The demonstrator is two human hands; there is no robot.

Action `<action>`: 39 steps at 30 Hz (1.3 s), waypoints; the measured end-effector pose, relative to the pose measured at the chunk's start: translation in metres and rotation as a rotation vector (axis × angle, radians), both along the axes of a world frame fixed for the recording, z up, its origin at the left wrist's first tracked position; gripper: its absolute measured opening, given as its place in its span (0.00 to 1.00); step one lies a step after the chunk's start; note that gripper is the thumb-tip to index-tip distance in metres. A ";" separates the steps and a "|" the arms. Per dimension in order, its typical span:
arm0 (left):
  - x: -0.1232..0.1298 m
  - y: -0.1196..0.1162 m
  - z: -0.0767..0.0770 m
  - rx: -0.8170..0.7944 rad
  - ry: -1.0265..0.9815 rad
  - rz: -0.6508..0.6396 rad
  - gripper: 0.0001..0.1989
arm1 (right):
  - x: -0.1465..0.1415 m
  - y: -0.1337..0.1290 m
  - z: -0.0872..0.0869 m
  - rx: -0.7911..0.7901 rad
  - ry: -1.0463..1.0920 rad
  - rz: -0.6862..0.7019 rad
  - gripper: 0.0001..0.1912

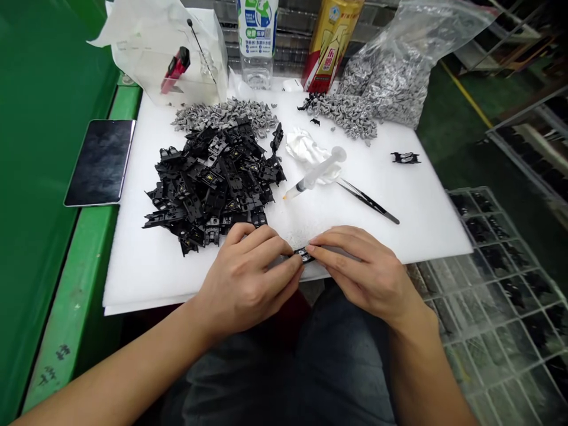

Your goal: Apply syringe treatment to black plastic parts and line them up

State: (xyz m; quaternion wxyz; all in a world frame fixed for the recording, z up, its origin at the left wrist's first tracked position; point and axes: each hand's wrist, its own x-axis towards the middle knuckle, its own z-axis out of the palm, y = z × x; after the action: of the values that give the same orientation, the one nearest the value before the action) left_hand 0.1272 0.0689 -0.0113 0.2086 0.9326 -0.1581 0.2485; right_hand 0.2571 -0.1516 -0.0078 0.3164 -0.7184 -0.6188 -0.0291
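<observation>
1. Black plastic part (303, 254), small and mostly hidden by my fingers, sits pinched at the near edge of the white foam sheet (421, 219).
2. My left hand (248, 278) and right hand (364, 272) reach over that near edge from either side, fingers closed rather than spread, and their tips press together on the part.
3. Just ahead of my left hand on the sheet lies a heap of black plastic parts (213, 183), the nearest thing in that hand's way. A spill of small grey pieces (226, 115) lies along the heap's far side.
4. Right of the heap, still on the sheet, a syringe (315, 171) lies across crumpled white tissue (306, 148), with black-tipped tweezers (368, 201) just beside it. One lone black part (405, 158) sits toward the sheet's right edge.
5. Past the sheet's far edge are a clear plastic box (177, 65), a water bottle (257, 41), a gold can (332, 41) and a clear bag of grey pieces (386, 65).
6. Left of the sheet, a dark tablet (100, 163) rests on the green counter (75, 296); right of it sits a gridded tray (501, 296) holding black parts.
</observation>
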 end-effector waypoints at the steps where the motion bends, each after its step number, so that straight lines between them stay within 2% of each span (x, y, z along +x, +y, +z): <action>1: 0.000 0.000 0.000 -0.004 0.007 0.007 0.06 | 0.000 0.000 0.000 -0.006 -0.001 0.000 0.25; 11: -0.001 0.001 0.001 0.009 0.004 -0.001 0.06 | -0.004 -0.008 -0.016 0.098 -0.054 -0.031 0.28; 25: 0.000 0.003 0.002 0.047 -0.032 -0.027 0.05 | -0.005 -0.007 -0.013 0.084 -0.098 -0.020 0.25; 30: 0.000 0.002 0.000 0.034 -0.049 -0.021 0.07 | -0.002 -0.004 -0.011 0.101 -0.022 -0.124 0.31; 32: -0.001 0.001 -0.001 0.025 -0.051 -0.005 0.07 | -0.002 -0.001 -0.007 0.031 -0.002 -0.167 0.28; 36: -0.003 0.000 0.002 0.004 -0.047 0.032 0.08 | -0.001 -0.001 0.006 -0.048 0.078 -0.170 0.12; 39: -0.004 -0.001 0.006 -0.016 -0.086 0.065 0.12 | 0.012 -0.018 0.016 -0.018 0.124 -0.239 0.12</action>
State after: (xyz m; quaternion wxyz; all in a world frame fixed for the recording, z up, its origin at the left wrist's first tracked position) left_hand 0.1234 0.0681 -0.0054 0.2009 0.9240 -0.1343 0.2964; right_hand 0.2691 -0.1695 0.0079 0.3416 -0.7903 -0.5083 -0.0166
